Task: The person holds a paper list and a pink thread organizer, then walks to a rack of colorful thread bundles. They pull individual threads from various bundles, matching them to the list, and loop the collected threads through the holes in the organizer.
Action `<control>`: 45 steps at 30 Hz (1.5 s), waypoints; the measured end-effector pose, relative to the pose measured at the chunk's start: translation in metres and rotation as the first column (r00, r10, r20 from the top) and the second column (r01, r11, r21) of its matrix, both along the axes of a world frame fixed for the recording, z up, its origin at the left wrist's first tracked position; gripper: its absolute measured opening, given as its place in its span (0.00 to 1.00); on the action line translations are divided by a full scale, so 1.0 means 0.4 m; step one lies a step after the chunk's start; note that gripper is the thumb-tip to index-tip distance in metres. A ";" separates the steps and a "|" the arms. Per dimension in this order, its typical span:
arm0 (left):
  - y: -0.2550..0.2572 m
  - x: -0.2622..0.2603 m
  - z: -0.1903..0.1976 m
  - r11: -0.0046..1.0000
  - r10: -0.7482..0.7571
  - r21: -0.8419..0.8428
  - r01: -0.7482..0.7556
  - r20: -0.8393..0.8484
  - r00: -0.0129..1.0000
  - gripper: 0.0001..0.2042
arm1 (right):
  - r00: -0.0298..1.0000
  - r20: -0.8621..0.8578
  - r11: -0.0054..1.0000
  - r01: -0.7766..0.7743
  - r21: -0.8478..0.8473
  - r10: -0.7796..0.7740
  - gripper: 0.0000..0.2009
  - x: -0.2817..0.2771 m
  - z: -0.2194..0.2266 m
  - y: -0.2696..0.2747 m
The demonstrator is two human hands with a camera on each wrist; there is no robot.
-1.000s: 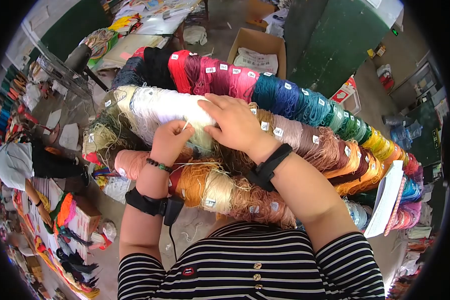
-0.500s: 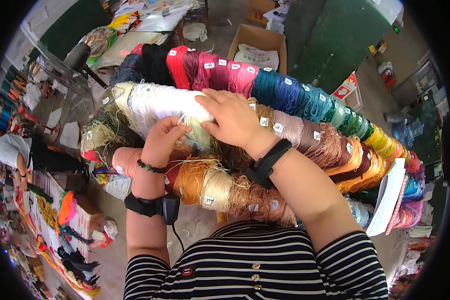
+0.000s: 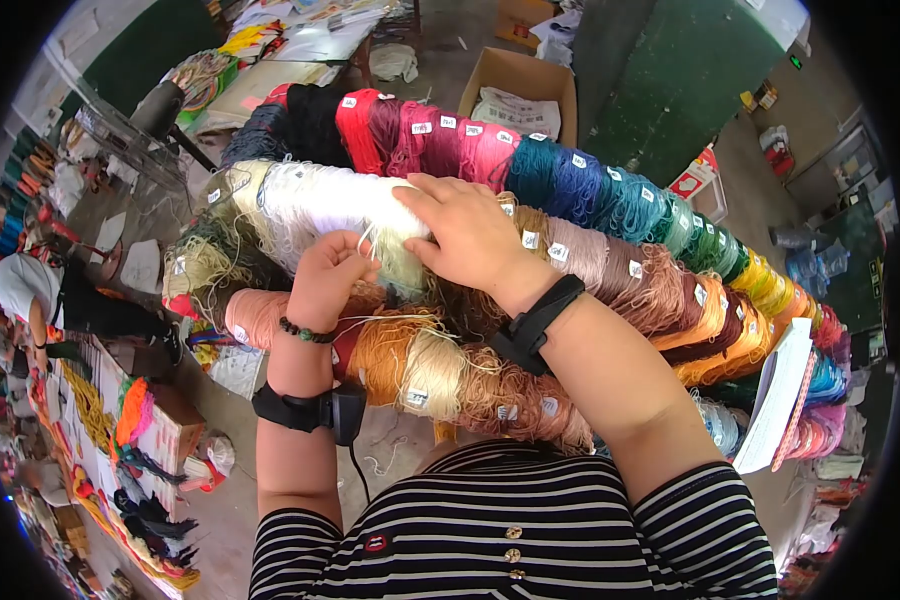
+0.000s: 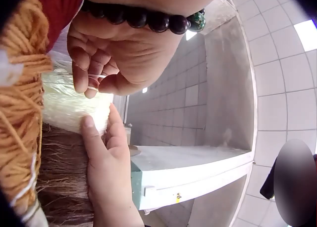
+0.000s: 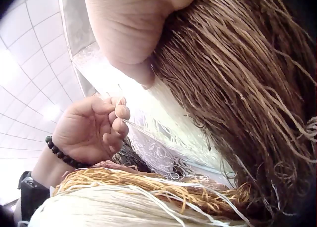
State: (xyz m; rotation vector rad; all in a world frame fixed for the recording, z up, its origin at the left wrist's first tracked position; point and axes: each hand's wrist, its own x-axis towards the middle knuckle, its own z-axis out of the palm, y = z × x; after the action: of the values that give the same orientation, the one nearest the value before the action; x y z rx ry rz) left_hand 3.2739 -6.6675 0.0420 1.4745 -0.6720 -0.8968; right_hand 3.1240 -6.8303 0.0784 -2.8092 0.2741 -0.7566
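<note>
My left hand (image 3: 327, 283) pinches a thin pale thread between thumb and fingers, just in front of the cream-white yarn (image 3: 398, 222). In the left wrist view the thread loops over the fingers of that hand (image 4: 119, 63). My right hand (image 3: 467, 240) lies with spread, fairly straight fingers on top of the pale yarn, beside the brown yarn (image 5: 237, 63). In the right wrist view the left hand (image 5: 94, 130) holds the thread close to the pale skein. An orange skein (image 3: 378, 362) hangs nearer my body.
Rows of labelled coloured skeins run to the right, with a paper pad (image 3: 773, 400) at their near side. Behind stand a cardboard box (image 3: 518, 75) and a green cabinet (image 3: 670, 90). At left are a fan, another person (image 3: 30, 290) and a table with yarn bundles (image 3: 135, 430).
My left hand has shifted slightly left and up, drawing the thread with it. My right hand stays on the pale yarn. The person at left has moved a little.
</note>
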 end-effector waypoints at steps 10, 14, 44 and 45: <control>-0.020 -0.005 0.025 0.993 0.060 0.112 -0.046 -0.128 0.990 0.07 | 1.000 -0.002 1.000 0.000 -0.009 0.000 0.27 0.002 0.000 0.003; -0.019 0.005 0.013 0.996 -0.001 0.085 0.009 -0.098 0.995 0.08 | 1.000 -0.007 1.000 -0.002 0.003 0.002 0.27 0.001 0.006 0.005; -0.009 0.013 0.003 0.972 0.169 -0.110 -0.205 -0.271 0.948 0.04 | 0.999 -0.035 0.999 -0.001 -0.036 0.000 0.28 0.004 0.002 0.004; -0.010 0.012 0.002 0.974 0.174 -0.099 -0.205 -0.257 0.951 0.04 | 0.999 -0.033 0.999 0.000 -0.040 -0.002 0.28 0.004 0.001 0.004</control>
State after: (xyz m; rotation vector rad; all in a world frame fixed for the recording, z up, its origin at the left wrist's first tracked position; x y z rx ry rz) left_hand 3.2788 -6.6716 0.0429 1.2655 -0.3870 -0.8548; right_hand 3.1255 -6.8289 0.0789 -2.8613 0.2692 -0.7237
